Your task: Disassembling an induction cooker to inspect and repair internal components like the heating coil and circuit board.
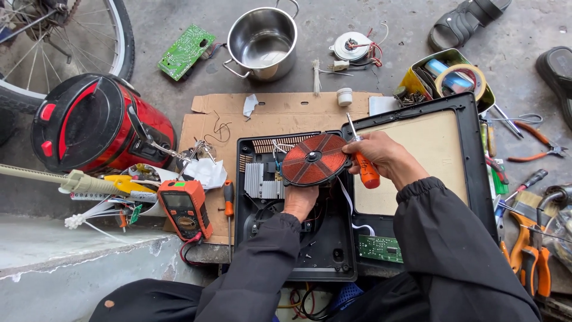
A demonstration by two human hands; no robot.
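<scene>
A round copper-red induction coil (pixel 314 158) is lifted and tilted above the open black cooker base (pixel 310 238). My left hand (pixel 300 201) supports the coil from below. My right hand (pixel 384 156) grips an orange-handled screwdriver (pixel 364 165), whose metal shaft points up past the coil's right edge. Inside the base I see a grey finned heatsink (pixel 262 180) and a green circuit board (pixel 381 248). The cooker's black-framed top panel (pixel 473 173) lies flipped over to the right, under my right arm.
A red and black cooker pot (pixel 95 122) and an orange multimeter (pixel 185 209) lie left. A steel pot (pixel 263 42), a loose green board (pixel 186 51) and a small motor (pixel 351 46) sit behind. A tin with tape (pixel 459 80), pliers and screwdrivers lie right. Bicycle wheel (pixel 89 42) top left.
</scene>
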